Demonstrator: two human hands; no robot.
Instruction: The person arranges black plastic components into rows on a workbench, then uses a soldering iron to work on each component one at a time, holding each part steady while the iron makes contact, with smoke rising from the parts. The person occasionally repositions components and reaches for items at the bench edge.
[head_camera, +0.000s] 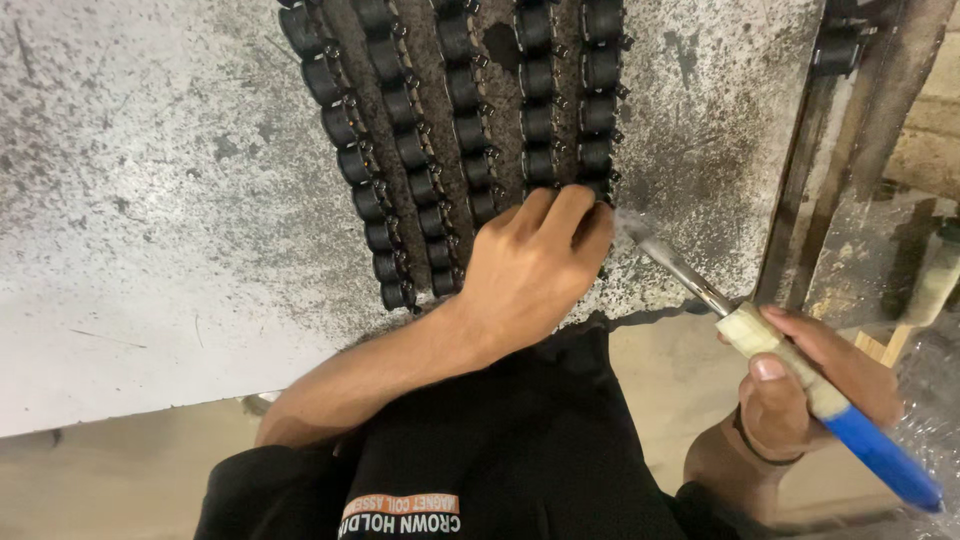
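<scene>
Five rows of small black coils (470, 130) lie on a grey, speckled board (150, 200), running away from the person. The left hand (535, 265) rests palm down over the near ends of the right-hand rows, fingers pressed together and curled over the last coils. The right hand (810, 385) is closed around a tool (790, 370) with a blue handle and a taped pale grip; its thin metal tip (640, 235) touches the board just beside the left fingertips, by the rightmost row. A dark band circles the right wrist. A rusty metal frame (850, 150) stands at the board's right edge.
</scene>
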